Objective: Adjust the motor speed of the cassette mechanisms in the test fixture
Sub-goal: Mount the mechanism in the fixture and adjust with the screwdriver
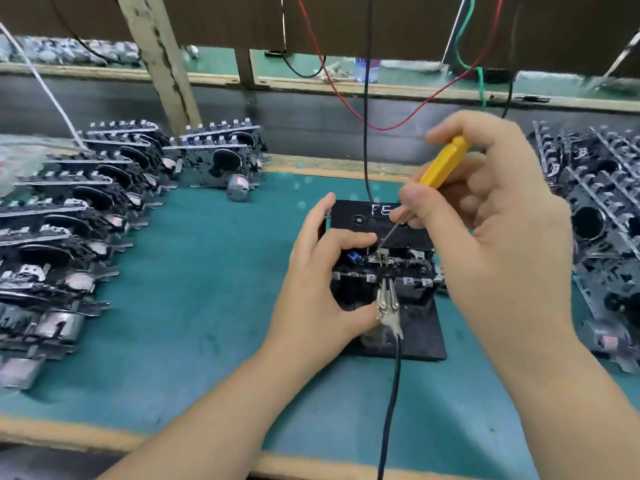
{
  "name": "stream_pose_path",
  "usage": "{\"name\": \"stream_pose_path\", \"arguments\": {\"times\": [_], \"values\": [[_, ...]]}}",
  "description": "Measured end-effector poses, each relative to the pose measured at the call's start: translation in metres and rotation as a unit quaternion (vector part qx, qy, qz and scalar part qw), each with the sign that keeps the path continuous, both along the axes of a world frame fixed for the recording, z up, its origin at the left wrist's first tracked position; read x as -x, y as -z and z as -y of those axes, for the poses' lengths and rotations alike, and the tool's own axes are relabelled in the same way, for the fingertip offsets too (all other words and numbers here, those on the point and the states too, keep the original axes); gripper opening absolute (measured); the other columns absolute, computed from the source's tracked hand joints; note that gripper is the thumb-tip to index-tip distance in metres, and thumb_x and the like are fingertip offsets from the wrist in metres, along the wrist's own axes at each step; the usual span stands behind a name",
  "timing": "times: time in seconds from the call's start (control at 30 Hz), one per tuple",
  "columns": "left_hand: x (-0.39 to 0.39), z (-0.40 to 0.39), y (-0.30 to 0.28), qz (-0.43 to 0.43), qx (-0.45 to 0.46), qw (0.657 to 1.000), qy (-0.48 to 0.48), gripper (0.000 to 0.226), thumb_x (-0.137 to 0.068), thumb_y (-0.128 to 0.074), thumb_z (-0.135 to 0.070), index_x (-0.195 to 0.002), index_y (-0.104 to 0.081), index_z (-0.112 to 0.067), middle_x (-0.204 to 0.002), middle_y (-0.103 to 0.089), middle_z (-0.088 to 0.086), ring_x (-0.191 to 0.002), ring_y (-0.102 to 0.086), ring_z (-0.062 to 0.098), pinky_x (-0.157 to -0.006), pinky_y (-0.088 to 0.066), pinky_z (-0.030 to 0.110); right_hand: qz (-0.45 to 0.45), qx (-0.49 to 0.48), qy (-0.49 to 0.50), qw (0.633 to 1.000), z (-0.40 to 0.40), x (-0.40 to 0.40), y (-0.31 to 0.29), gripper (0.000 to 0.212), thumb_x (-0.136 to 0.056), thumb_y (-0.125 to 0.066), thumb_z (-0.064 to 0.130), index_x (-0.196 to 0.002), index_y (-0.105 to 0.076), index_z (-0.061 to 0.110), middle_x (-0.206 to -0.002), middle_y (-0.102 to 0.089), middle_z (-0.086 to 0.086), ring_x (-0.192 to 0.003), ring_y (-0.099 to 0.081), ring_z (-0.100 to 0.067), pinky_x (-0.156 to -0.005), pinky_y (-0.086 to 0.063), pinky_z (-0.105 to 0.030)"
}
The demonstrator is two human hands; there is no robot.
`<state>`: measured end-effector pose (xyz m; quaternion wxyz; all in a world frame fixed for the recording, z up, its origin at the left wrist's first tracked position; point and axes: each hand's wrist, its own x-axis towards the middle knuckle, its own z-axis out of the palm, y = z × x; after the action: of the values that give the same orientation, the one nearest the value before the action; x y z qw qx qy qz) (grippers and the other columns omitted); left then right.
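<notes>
A black test fixture (420, 327) lies on the green mat in the middle, with a cassette mechanism (398, 268) seated in it. My left hand (318, 289) grips the mechanism's left side, thumb by a metal alligator clip (388, 306) clamped to its front edge. My right hand (491, 216) pinches a yellow-handled screwdriver (443, 164) whose thin blade slants down-left, with its tip on the mechanism's top. The black cassette (360, 220) with white lettering sits in the mechanism behind the tip.
Rows of cassette mechanisms (86, 216) are stacked on the left, another pile (602, 216) on the right. A black cable (391, 403) runs from the clip toward me; red, green and black wires (367, 98) hang from above. A wooden post (162, 64) stands behind.
</notes>
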<state>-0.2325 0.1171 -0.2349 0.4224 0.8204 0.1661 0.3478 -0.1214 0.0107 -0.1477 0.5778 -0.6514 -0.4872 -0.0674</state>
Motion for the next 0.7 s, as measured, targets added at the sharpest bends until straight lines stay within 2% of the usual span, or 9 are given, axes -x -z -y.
{"name": "stream_pose_path", "arguments": {"times": [0.13,0.37,0.47,0.7], "values": [[-0.001,-0.001,0.000,-0.002,-0.002,1.000,0.001,0.071,-0.062,-0.093,-0.009,-0.111,-0.054,-0.044,-0.164,-0.019,-0.008,-0.144,-0.024,-0.011,-0.102,-0.028,0.003,-0.004,0.011,-0.006,1.000,-0.002,0.002,-0.002,0.034,-0.095,-0.065,0.011,-0.118,-0.050,0.030,-0.084,-0.066,0.001,-0.079,-0.074,-0.017,-0.075,-0.058,-0.044],[-0.003,-0.002,0.002,0.003,-0.019,1.000,-0.003,0.073,-0.063,-0.094,-0.011,-0.113,-0.052,-0.042,-0.164,-0.022,0.000,-0.142,-0.022,-0.014,-0.102,-0.027,0.003,0.002,0.040,-0.018,0.999,-0.004,0.002,-0.009,0.035,-0.095,-0.064,0.009,-0.115,-0.046,0.031,-0.083,-0.065,0.000,-0.075,-0.071,-0.016,-0.076,-0.057,-0.045],[-0.003,-0.002,0.003,0.004,-0.017,1.000,-0.004,0.073,-0.062,-0.093,-0.009,-0.112,-0.053,-0.042,-0.164,-0.022,0.001,-0.145,-0.025,-0.007,-0.103,-0.029,0.006,0.008,0.038,-0.013,0.999,-0.004,0.001,-0.007,0.034,-0.095,-0.064,0.010,-0.116,-0.046,0.030,-0.083,-0.065,0.002,-0.076,-0.071,-0.017,-0.075,-0.057,-0.044],[-0.002,-0.002,0.005,0.006,-0.011,1.000,-0.004,0.075,-0.060,-0.094,-0.004,-0.116,-0.056,-0.037,-0.165,-0.020,-0.003,-0.146,-0.031,0.001,-0.103,-0.037,0.013,-0.037,-0.002,0.009,0.999,-0.003,0.002,0.001,0.037,-0.095,-0.066,0.008,-0.117,-0.050,0.032,-0.085,-0.066,0.002,-0.078,-0.072,-0.020,-0.071,-0.058,-0.045]]}}
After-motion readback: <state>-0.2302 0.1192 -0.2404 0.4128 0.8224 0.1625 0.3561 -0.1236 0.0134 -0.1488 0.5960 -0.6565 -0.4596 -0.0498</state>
